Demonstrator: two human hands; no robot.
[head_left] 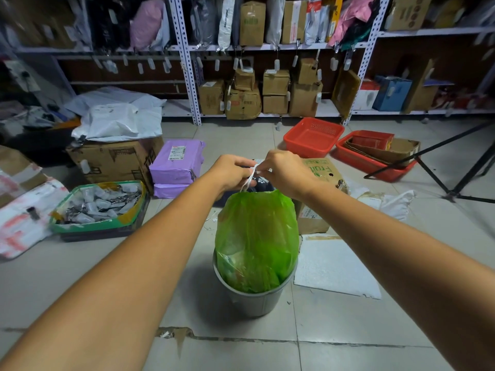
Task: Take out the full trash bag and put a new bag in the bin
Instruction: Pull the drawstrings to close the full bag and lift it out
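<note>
- Your left hand (232, 171) and right hand (284, 170) are both pinching the white drawstring (250, 178).
- The green bag (257, 242) is hanging straight below them, its bottom sitting inside the bin (254, 303).

A red basket (310, 149) sat on the tiled floor (80, 285) before shelves (294, 46) of cardboard boxes (276, 91), purple parcels (176, 162) lay beside a big box (115, 162), and a black tripod (452, 194) stood at right.

Grey tiled floor (80, 303) (cracked); metal shelving (187, 62) behind.
</note>
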